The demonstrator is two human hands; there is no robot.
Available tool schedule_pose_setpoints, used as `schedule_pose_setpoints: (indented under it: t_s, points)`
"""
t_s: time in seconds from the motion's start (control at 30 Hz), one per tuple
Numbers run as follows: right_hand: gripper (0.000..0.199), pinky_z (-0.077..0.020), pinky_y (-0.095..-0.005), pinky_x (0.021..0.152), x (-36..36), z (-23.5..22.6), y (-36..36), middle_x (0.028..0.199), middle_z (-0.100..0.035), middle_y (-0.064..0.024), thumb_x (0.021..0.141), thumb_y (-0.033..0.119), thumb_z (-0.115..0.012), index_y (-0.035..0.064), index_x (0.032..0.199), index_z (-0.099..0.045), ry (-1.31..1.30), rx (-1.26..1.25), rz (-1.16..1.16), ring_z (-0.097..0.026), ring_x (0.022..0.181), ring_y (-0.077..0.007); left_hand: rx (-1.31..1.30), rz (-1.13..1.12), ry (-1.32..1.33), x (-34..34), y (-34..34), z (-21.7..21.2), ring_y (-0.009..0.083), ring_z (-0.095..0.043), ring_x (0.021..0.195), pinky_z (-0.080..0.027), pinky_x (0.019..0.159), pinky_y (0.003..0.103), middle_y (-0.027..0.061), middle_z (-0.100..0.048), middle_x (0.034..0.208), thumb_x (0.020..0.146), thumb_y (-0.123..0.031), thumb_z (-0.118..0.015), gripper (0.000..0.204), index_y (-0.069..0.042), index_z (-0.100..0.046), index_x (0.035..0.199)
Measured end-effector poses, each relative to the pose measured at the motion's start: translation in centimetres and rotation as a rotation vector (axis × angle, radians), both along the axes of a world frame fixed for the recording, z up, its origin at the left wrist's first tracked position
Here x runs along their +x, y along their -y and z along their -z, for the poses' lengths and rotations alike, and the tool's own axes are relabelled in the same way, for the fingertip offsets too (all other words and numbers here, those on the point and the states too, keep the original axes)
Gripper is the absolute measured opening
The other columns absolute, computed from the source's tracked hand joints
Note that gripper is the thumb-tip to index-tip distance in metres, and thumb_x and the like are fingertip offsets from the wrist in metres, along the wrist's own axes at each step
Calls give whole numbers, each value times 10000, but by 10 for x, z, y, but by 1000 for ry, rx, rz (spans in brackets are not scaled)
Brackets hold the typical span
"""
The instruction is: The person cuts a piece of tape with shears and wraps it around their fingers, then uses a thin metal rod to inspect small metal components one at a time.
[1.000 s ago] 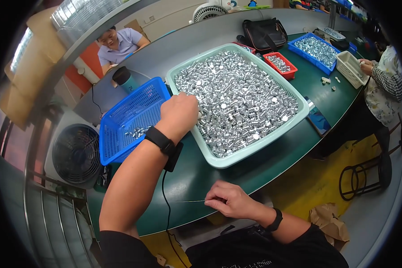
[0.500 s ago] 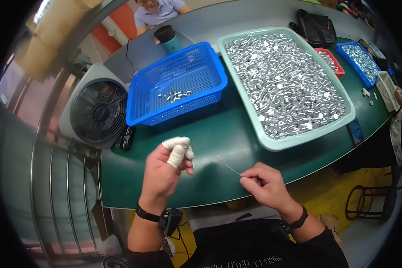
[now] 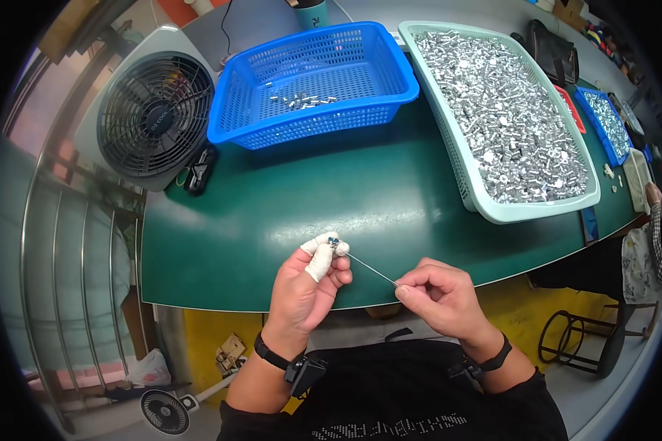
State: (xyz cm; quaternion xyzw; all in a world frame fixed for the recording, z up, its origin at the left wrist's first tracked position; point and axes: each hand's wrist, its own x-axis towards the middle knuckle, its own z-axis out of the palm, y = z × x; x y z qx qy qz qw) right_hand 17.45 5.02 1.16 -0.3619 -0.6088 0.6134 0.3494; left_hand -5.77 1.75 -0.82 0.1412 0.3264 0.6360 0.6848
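Note:
My left hand point(image 3: 309, 283), with white covers on its thumb and fingertips, pinches a small shiny metal part point(image 3: 334, 242) above the table's near edge. From my right hand point(image 3: 441, 298) a thin metal rod point(image 3: 375, 271) runs up and left to the fingertips of my left hand. Thumb and forefinger of the right hand are closed on its near end. Whether the rod's tip touches the small part is hidden by the covered fingers. Each wrist wears a black strap point(image 3: 273, 354).
Beyond my hands, a blue basket point(image 3: 316, 121) holds several small metal pieces. A pale green basket point(image 3: 460, 180) full of metal parts stands to the right. At left is a box fan point(image 3: 158, 121). A black stool point(image 3: 574, 342) and another person's hand point(image 3: 653, 194) show at far right.
My left hand has moved right and toward my right hand, so the rod's far end now meets its fingertips. The view has tilted down, and the person across the table is out of it.

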Motion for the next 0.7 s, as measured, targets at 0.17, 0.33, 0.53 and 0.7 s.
schedule_pose_setpoints:
  t_s: [0.17,0.33,0.53,0.7]
  points:
    - [49,-370,-191,572,0,2,3,816,-583,-10,880,-4,-691,-10,927,-707,-15,-18,8,-496,672,-37,28,12,-7,5,3,4,177,-635,904,-542,760,313,108,-667,1099,994,-72,-563,235,-12,-589,1219]
    - [47,-372,-188,569,3,4,4,821,-580,-10,888,1,-688,-14,929,-705,-3,-8,-3,-495,673,-33,37,2,-36,8,6,3,180,-638,905,-538,754,311,114,-673,1099,966,-42,-600,232,-14,-590,1197]
    - [35,-372,-186,569,7,-1,5,819,-579,-6,893,6,-685,-18,912,-701,-4,-47,-8,-495,679,-28,37,-13,-126,9,6,2,177,-641,894,-536,757,308,125,-676,1093,948,-18,-619,245,-6,-585,1190]
    - [32,-369,-186,562,10,-2,3,817,-578,-1,894,11,-686,-18,896,-699,24,-44,-14,-492,674,-25,25,-22,-296,12,5,-2,174,-642,874,-533,747,297,128,-673,1074,937,6,-621,251,6,-579,1184]
